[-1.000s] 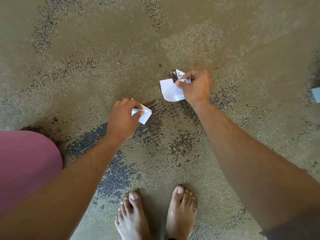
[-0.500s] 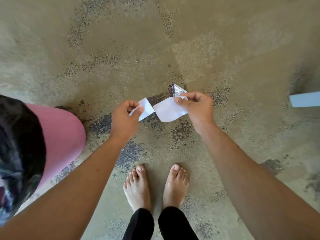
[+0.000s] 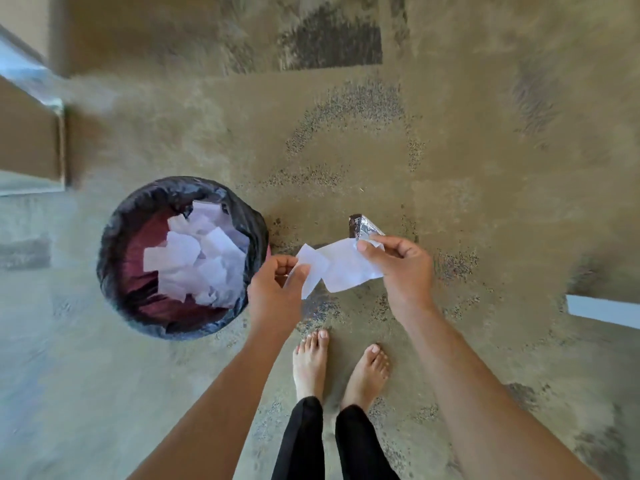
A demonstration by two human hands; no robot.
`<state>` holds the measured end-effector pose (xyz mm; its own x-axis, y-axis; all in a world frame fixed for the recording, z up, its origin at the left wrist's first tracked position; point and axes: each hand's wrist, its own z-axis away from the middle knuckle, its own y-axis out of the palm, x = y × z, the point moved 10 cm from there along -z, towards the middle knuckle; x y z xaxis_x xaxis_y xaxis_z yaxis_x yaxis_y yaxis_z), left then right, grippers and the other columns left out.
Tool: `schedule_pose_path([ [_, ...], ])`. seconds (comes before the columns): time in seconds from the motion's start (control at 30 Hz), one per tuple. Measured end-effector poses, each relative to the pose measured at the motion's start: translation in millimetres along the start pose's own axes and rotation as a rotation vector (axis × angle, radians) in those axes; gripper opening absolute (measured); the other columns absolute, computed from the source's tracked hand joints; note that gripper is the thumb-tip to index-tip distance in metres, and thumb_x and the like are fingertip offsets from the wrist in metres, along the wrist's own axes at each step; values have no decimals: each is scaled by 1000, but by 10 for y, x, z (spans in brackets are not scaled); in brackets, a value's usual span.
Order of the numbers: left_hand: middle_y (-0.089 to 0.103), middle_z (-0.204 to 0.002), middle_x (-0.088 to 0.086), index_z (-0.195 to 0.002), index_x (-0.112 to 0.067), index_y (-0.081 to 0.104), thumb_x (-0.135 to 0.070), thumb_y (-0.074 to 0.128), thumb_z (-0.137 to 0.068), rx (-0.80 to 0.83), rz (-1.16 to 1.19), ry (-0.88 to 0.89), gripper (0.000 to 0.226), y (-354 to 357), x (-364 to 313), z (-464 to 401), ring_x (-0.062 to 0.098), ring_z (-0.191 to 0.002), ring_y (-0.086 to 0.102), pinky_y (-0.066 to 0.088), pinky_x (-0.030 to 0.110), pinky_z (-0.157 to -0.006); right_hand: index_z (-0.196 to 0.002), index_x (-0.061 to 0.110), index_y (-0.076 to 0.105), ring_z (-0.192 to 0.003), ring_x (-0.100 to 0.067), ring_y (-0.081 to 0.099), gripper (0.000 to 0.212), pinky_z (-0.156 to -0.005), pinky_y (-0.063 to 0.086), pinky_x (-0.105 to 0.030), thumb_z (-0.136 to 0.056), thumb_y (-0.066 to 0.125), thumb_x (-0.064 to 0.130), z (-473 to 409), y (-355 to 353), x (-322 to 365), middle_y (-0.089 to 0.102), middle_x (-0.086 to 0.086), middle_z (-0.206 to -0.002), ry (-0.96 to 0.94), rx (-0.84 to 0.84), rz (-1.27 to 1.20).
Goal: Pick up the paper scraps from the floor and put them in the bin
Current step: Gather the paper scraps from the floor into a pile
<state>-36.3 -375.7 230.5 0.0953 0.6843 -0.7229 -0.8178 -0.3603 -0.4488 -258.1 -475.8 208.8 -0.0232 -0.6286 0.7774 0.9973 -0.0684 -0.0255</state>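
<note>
My left hand (image 3: 275,289) pinches a small white paper scrap (image 3: 311,270) just right of the bin's rim. My right hand (image 3: 401,268) pinches a larger white scrap (image 3: 346,270) together with a silver and dark foil wrapper (image 3: 363,228). The two white scraps overlap between my hands, above the carpet. The round pink bin (image 3: 138,268), lined with a black bag (image 3: 117,223), stands on the floor to the left and holds several white paper scraps (image 3: 197,261).
My bare feet (image 3: 341,368) stand on the patterned tan carpet (image 3: 450,150) below my hands. A white object (image 3: 602,311) lies at the right edge. A framed panel or furniture edge (image 3: 41,133) runs along the upper left.
I have straightened up from the floor with both scraps lifted. My hands came closer together, and the view swung left so the bin with its paper came into sight.
</note>
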Motion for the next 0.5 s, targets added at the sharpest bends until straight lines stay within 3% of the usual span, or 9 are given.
schedule_pose_path([
  [0.13, 67, -76, -5, -90, -24, 63, -29, 67, -89, -139, 69, -71, 6, -678, 51, 55, 14, -69, 63, 54, 35, -64, -83, 15, 75, -69, -16, 56, 20, -64, 46, -28, -67, 86, 11, 275, 566, 138, 65, -10, -75, 8, 95, 79],
  [0.27, 69, -79, -4, -91, -21, 64, -32, 69, -87, -255, 75, -119, 13, -1302, 230, 22, 19, -74, 67, 58, 39, -68, -85, 12, 75, -61, -8, 56, 20, -56, 43, -19, -69, 86, 13, 532, 1160, 202, 67, 1, -67, -15, 227, 196],
  [0.4, 69, -84, -2, -87, -25, 63, -29, 67, -88, -307, 85, -133, 6, -1760, 409, -89, 21, -78, 66, 58, 45, -73, -85, 12, 74, -61, -8, 56, 18, -57, 44, -21, -71, 85, 13, 697, 1714, 209, 71, -7, -74, -70, 320, 317],
  [0.5, 69, -85, -1, -83, -28, 59, -26, 65, -88, -284, 98, -196, 9, -1936, 573, -212, 24, -80, 67, 58, 48, -74, -84, 15, 72, -59, -8, 55, 16, -56, 44, -23, -73, 83, 15, 737, 2044, 186, 67, -1, -70, -161, 360, 462],
])
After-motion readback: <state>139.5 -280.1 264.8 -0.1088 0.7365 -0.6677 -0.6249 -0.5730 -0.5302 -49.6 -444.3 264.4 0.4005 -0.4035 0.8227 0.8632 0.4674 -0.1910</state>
